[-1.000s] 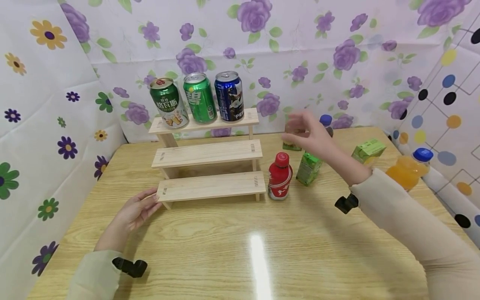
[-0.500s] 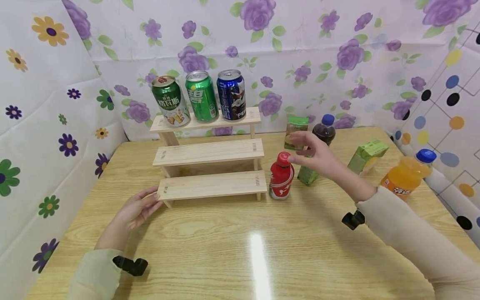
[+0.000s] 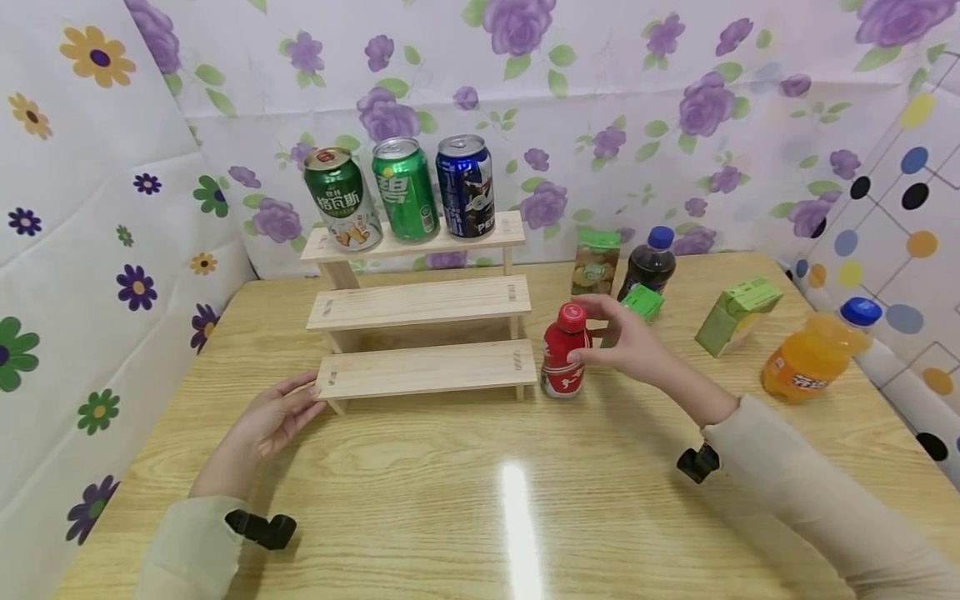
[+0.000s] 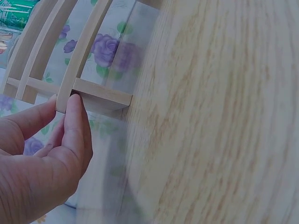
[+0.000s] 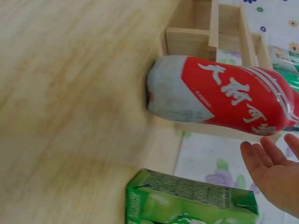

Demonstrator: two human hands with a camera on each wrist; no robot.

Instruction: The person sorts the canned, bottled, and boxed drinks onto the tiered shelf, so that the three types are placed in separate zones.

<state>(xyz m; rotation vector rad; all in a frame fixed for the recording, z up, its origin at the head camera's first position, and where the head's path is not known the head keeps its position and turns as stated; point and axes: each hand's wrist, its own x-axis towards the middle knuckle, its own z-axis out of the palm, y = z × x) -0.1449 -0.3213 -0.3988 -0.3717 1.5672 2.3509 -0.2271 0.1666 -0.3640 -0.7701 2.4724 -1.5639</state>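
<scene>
My left hand (image 3: 273, 421) pinches the left end of the lowest board of a three-step wooden display rack (image 3: 427, 371). In the left wrist view the thumb and fingers (image 4: 74, 123) sit on either side of that board. A red cola bottle (image 3: 564, 360) stands upright on the table beside the rack's right end. Around its right side is my right hand (image 3: 626, 342), thumb in front and fingers near the neck. The right wrist view shows these fingers (image 5: 254, 156) fairly straight at the edge of the bottle (image 5: 229, 95); a firm grip is not visible.
A dark green can (image 3: 343, 200), a green can (image 3: 406, 190) and a blue can (image 3: 467, 187) stand on the top step. Right of the red bottle are a green carton (image 3: 643, 302), a brown-green carton (image 3: 596, 262), a dark bottle (image 3: 649, 265), another carton (image 3: 738, 315) and an orange drink bottle (image 3: 810, 358).
My right hand has come down and towards me from above the back cartons to the red cola bottle. The left hand has stayed on the rack.
</scene>
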